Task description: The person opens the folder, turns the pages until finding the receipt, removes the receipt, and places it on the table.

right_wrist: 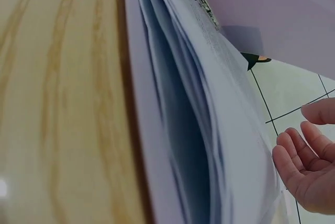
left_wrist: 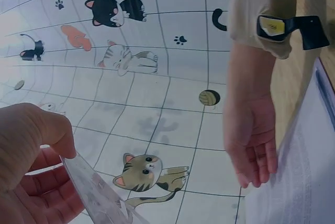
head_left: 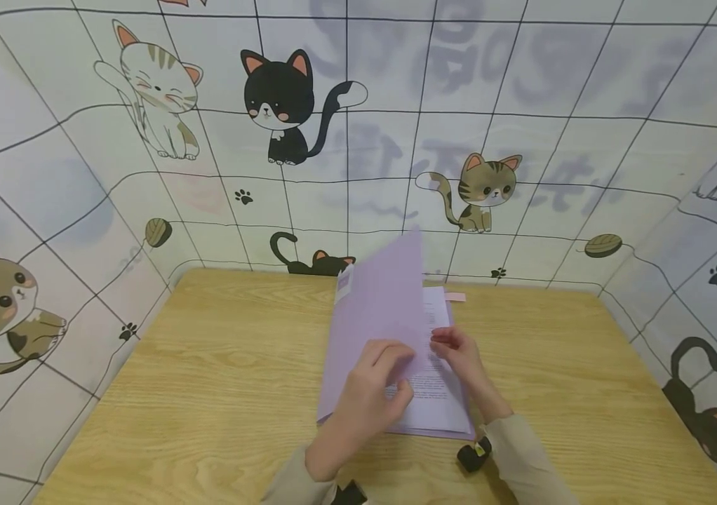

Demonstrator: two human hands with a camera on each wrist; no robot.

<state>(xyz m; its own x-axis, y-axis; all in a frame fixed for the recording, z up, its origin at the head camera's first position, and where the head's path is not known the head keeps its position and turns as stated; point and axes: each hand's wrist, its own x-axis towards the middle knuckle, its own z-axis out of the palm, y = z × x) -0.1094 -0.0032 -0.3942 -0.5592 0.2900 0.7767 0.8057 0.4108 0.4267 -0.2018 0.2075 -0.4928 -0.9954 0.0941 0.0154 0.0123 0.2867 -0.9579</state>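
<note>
A lilac folder (head_left: pixel 374 301) lies on the table with its front cover lifted, over a stack of printed pages (head_left: pixel 428 407). My left hand (head_left: pixel 367 389) pinches the cover's free edge between thumb and fingers; in the left wrist view that cover edge (left_wrist: pixel 94 190) runs out from the left hand (left_wrist: pixel 39 166). Over the right side of the top page is my right hand (head_left: pixel 459 354), its fingers relaxed and slightly bent. The right wrist view shows the right hand (right_wrist: pixel 309 166) beside the pages (right_wrist: pixel 230 103), holding nothing, below the raised cover (right_wrist: pixel 288 14).
A pink tab (head_left: pixel 455 297) sticks out at the folder's upper right. The wooden table (head_left: pixel 232 365) meets a wall covering (head_left: pixel 384 154) printed with cats and grid lines at the back and sides. Dark wrist straps (head_left: pixel 475 456) sit at both sleeves.
</note>
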